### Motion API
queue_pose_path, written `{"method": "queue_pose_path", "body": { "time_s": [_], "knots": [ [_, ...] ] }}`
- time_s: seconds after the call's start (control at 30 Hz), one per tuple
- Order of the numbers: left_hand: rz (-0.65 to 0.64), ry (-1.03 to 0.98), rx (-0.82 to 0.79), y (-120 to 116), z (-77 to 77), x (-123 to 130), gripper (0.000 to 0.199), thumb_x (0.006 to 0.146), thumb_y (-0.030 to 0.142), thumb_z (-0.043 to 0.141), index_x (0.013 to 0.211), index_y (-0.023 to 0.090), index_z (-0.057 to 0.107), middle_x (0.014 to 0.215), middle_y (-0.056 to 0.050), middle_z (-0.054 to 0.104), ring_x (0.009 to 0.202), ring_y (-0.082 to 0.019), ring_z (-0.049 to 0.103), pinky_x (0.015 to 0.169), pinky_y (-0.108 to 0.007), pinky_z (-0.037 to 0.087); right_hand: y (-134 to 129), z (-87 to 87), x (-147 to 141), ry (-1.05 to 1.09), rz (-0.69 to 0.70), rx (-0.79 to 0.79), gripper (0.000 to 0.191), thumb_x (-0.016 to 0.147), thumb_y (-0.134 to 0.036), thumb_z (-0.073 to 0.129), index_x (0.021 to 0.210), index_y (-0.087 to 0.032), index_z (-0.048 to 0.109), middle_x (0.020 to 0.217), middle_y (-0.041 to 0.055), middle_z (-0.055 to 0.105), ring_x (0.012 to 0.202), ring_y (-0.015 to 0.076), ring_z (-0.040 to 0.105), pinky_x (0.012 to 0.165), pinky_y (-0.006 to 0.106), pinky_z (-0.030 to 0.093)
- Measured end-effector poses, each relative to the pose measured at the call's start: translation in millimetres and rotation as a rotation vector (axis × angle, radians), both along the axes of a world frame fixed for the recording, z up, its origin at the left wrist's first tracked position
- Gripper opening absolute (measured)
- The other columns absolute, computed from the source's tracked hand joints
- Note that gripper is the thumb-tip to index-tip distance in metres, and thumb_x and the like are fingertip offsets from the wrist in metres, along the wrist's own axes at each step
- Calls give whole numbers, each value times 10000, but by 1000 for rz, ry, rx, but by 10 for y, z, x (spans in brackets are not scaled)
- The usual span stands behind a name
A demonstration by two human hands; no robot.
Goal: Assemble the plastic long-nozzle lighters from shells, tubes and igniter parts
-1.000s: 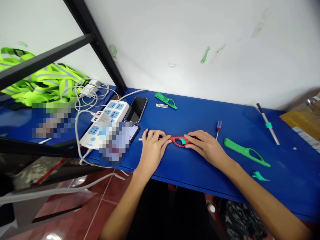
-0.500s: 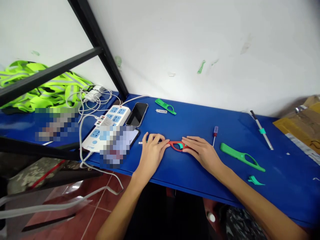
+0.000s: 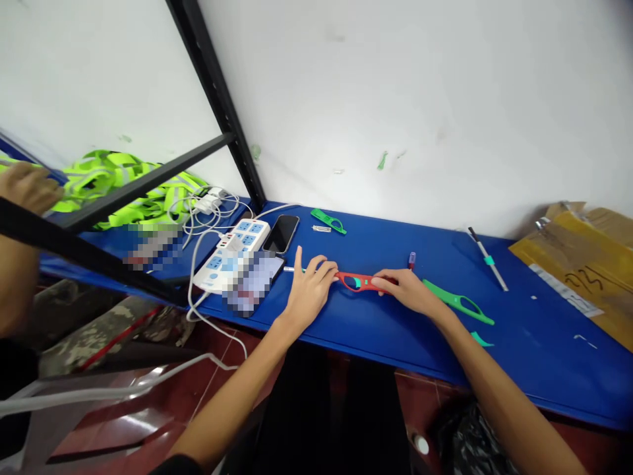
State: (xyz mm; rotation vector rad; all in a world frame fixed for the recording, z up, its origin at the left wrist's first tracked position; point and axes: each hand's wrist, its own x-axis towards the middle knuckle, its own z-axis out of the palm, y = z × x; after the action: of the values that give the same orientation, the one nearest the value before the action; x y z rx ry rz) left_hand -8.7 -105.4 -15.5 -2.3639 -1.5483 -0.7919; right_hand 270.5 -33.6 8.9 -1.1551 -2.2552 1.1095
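Head-worn view, forward and down

We look from above the wearer's lap across the blue tabletop (image 3: 346,326), at fairly close range. Our left hand (image 3: 310,290) and right hand (image 3: 408,288) sit near mid-frame, white wall (image 3: 395,86) above, tiled floor (image 3: 420,396) below.

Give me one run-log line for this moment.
left hand: holds red lighter casing, left end | right hand: holds its right end | near right hand: green lighter casing, purple screwdriver handle

Hands (image 3: 311,290) partly cover the red-handled tool (image 3: 368,282); lit phone (image 3: 262,274) pixelated; cardboard box (image 3: 588,260) cropped right.
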Motion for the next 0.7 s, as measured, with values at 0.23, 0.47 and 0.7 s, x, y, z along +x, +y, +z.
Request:
{"method": "queue_pose_path", "body": {
  "time_s": [0.23, 0.47, 0.7],
  "knots": [
    [152, -361, 165, -338, 87, 136, 553, 1055, 428, 718, 1560, 254, 572, 1775, -211, 405, 1715, -444, 227, 1322, -845, 122, -633, 71, 15, 257, -156, -292, 629, 976, -707, 697, 630, -182, 652, 505, -24, 557, 418, 79, 386, 481, 256, 273],
    [-394, -1662, -504, -703, 292, 912, 571, 1130, 672, 410, 1342, 186, 621, 1384, -196, 749, 1183, -310, 796, 1047, -529, 639, -1437, 50, -332, 435, -323, -65, 653, 984, -723, 669, 606, -190, 644, 462, -26, 505, 412, 89, 391, 453, 263, 268],
    [-652, -1843, -605, -1099, 298, 1083, 547, 1020, 634, 707, 762, 202, 491, 598, 90, 466, 483, -83, 556, 772, -345, 667, -2109, -310, -427, 610, -226, -421, 601, 976, -791, 625, 799, -218, 590, 417, -96, 433, 295, 85, 336, 356, 223, 231]
  ]
}}
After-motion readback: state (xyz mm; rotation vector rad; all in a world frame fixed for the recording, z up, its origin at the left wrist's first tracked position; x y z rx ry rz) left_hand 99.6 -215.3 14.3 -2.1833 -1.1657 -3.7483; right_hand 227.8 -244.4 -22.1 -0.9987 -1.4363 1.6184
